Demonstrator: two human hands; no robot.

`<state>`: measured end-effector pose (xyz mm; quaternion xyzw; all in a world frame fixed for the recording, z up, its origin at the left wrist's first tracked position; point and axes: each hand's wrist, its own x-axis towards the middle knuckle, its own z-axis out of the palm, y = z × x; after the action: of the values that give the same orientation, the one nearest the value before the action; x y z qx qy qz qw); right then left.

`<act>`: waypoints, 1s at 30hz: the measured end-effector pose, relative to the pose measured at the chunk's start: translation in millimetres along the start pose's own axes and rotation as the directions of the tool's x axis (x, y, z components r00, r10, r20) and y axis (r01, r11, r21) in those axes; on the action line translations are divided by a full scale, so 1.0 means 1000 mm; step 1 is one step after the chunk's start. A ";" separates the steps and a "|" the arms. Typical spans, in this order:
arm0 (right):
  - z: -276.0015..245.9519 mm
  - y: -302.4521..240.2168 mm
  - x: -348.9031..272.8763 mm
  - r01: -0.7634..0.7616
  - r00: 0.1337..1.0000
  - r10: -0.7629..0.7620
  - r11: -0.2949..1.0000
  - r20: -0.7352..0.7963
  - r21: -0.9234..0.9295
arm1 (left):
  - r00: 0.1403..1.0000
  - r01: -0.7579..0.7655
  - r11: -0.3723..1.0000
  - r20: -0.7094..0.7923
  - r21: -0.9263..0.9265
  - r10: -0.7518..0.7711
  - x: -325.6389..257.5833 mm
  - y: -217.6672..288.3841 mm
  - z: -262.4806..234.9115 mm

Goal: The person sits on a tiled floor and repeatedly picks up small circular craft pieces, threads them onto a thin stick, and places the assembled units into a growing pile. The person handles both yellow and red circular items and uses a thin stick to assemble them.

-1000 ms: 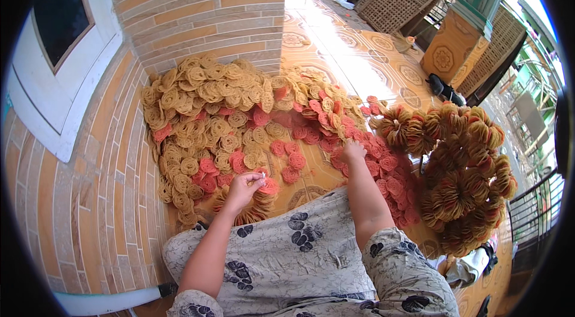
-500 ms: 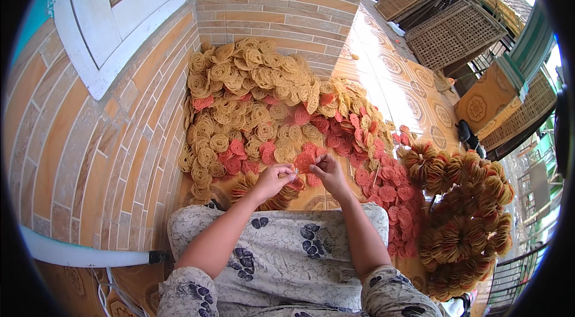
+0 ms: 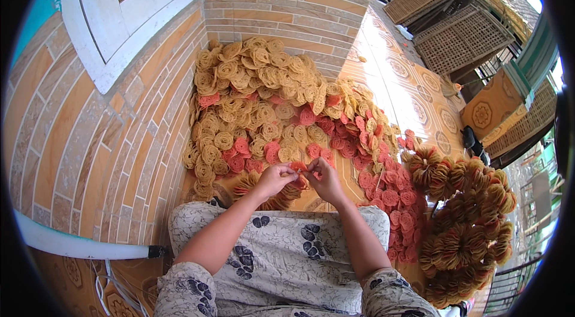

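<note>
My left hand (image 3: 274, 180) and my right hand (image 3: 324, 181) meet above the tiled floor in front of my lap, fingers pinched. Between their fingertips is a thin orange-red lacy disc (image 3: 297, 167), like a swirled cracker, mostly covered by the fingers. Something small sits in my left pinch, too hidden to name. Just below my left hand hangs or lies a fanned bundle of tan and red discs (image 3: 277, 200), partly behind the wrist. Beyond my hands spreads a heap of tan swirled discs (image 3: 263, 68), with red discs (image 3: 395, 188) scattered among them and piled to the right.
Thick rings of bundled tan-and-red discs (image 3: 461, 221) lie at the right. A stone-tiled wall (image 3: 120, 155) with a white door (image 3: 129, 17) bounds the left side. Woven racks (image 3: 464, 35) lean at the far right. A white curved bar (image 3: 84, 242) crosses the lower left.
The orange-red disc, held up flat in my right hand before, is now down between both hands' fingertips and mostly covered. My hands have come closer together. The view has shifted slightly.
</note>
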<state>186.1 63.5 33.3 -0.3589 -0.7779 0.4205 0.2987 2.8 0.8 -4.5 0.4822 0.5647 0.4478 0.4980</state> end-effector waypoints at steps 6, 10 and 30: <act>-0.002 -0.005 -0.001 -0.006 1.000 0.006 1.000 0.030 -0.004 | 1.000 0.000 0.999 -0.009 0.034 0.000 -0.005 0.011 0.000; -0.002 -0.005 -0.001 -0.035 0.997 0.038 0.998 0.073 -0.046 | 1.000 0.012 1.000 -0.005 0.022 -0.012 -0.004 0.010 0.001; -0.024 0.004 0.007 -0.315 0.935 0.340 0.656 0.104 0.685 | 0.994 -0.080 0.996 -0.069 0.031 0.082 -0.009 0.017 0.006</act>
<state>201.6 81.2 42.6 -0.3621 -0.4811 0.7209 0.3431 10.5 -5.5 12.5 0.4957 0.5680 0.4764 0.4524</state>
